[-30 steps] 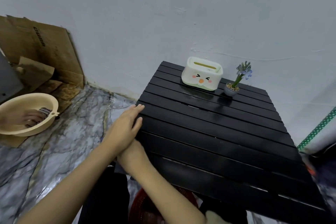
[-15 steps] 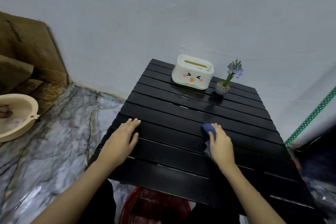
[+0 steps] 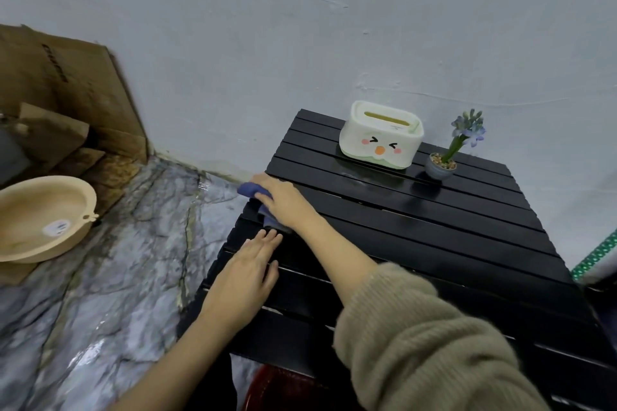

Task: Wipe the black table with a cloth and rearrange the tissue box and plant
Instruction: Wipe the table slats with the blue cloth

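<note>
Right hand [image 3: 283, 202] pressing cloth [image 3: 252, 191] at table [image 3: 434, 227] left edge — left hand [image 3: 247, 274] flat

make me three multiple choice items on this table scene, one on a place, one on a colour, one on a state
1. Where is the tissue box relative to the potted plant?
A. to its left
B. to its right
C. stacked on it

2. What colour is the cloth?
A. red
B. blue
C. yellow

3. How is the left hand?
A. gripping the plant
B. lifting the tissue box
C. resting flat on the black table

Answers:
1 A, the box stands left of the pot at the table's far edge.
2 B, blue fabric shows under the right hand.
3 C, the palm lies open on the slats.
</note>
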A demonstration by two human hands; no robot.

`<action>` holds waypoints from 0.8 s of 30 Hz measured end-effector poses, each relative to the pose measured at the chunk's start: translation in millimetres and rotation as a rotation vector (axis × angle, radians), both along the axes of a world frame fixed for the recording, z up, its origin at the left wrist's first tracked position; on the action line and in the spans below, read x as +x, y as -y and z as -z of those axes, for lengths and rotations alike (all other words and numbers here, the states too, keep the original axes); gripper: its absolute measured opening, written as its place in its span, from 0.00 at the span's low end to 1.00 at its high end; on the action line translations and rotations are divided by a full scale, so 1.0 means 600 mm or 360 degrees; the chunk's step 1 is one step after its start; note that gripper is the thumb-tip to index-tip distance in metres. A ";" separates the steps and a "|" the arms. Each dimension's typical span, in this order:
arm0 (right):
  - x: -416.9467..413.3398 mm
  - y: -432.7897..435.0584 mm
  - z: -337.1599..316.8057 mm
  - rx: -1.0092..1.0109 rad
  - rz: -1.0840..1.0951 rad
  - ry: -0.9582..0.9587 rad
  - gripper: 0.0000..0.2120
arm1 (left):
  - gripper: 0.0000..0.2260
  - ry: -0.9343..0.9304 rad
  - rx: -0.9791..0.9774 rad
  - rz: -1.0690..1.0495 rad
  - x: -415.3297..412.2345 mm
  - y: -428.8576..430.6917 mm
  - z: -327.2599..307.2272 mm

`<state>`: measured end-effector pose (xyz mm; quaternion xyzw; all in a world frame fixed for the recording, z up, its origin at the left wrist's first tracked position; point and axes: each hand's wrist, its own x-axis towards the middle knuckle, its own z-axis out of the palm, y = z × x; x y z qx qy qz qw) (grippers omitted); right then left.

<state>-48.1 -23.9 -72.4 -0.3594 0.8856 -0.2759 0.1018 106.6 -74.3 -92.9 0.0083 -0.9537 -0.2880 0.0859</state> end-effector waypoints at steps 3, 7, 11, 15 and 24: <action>0.005 -0.034 0.009 -0.0075 0.0137 0.0052 0.17 | 0.21 -0.0013 -0.0002 0.0011 0.001 -0.002 0.001; 0.018 -0.122 0.013 -0.0185 0.0460 0.0119 0.18 | 0.21 -0.0005 -0.0004 0.0018 0.005 0.000 0.002; 0.025 -0.259 0.005 -0.0161 0.0804 0.0068 0.17 | 0.21 0.0010 -0.0008 -0.0001 0.007 -0.005 -0.002; 0.059 -0.395 -0.005 -0.0150 0.1127 0.0023 0.17 | 0.21 0.0039 -0.0022 -0.0020 0.011 -0.014 -0.004; 0.236 -0.577 -0.009 -0.0132 0.1450 -0.0058 0.18 | 0.21 0.0050 -0.0105 0.0117 0.035 -0.075 -0.008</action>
